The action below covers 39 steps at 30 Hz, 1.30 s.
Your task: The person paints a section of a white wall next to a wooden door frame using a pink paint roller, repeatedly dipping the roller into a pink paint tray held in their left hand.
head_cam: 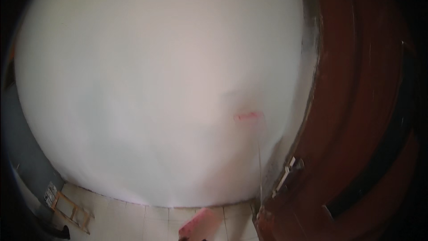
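A paint roller (249, 116) with a pinkish sleeve is against the large white wall (150, 90), right of the middle. Its thin pole (260, 164) runs down towards the bottom edge. Around the pole's lower end is a blurred reddish-brown shape (265, 222), which may be my right hand; its fingers cannot be made out. My left hand is out of view. Left of that shape, at the bottom edge, a pink, angular thing (200, 224) is partly cut off; I cannot tell what it is.
A dark red surface (341, 90) with a dark band curves along the right. White fittings (284, 177) stick out near the wall's lower right edge. A small wooden frame (72, 211) stands on the pale tiled floor (130, 219) at lower left, beside a grey wall (30, 144).
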Tool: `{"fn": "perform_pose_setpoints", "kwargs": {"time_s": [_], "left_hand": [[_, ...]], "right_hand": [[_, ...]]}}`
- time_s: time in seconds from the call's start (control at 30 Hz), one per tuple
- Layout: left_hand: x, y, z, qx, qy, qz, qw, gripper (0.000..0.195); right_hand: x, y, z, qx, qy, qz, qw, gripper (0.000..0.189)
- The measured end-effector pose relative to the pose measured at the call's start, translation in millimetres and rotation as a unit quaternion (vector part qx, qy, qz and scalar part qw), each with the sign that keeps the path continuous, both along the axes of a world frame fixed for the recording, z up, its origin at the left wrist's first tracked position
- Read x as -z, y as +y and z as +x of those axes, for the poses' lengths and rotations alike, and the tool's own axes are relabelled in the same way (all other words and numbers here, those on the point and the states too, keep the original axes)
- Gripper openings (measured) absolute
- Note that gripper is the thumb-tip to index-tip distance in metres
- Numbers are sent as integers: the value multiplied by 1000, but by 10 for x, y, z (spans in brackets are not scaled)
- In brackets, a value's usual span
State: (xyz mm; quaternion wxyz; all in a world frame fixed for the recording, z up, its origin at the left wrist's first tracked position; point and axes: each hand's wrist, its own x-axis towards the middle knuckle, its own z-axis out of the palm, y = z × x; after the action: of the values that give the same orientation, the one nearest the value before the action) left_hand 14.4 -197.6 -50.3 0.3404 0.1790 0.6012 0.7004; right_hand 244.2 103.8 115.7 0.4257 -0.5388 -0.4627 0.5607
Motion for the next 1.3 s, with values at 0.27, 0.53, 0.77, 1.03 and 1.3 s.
{"fn": "perform_pose_setpoints", "kwargs": {"time_s": [0.27, 0.53, 0.77, 1.03, 1.3], "left_hand": [[-1233, 576, 218, 18, 41, 4, 999, 47], [-1232, 361, 284, -6, -275, 205, 939, 60], [-1093, 99, 167, -37, -295, 204, 933, 62], [-1107, 33, 67, -59, -305, 182, 933, 57], [-1110, 150, 118, -3, -321, 211, 923, 53]], "right_hand": [[-972, 819, -86, 4, 6, 148, 989, 30], [-1274, 925, -383, -2, 6, 106, 994, 54], [448, 696, 19, 11, -239, 161, 957, 48], [552, -394, 369, -66, -183, -185, 963, 47], [458, 229, 21, -75, -123, 136, 980, 22]]}}
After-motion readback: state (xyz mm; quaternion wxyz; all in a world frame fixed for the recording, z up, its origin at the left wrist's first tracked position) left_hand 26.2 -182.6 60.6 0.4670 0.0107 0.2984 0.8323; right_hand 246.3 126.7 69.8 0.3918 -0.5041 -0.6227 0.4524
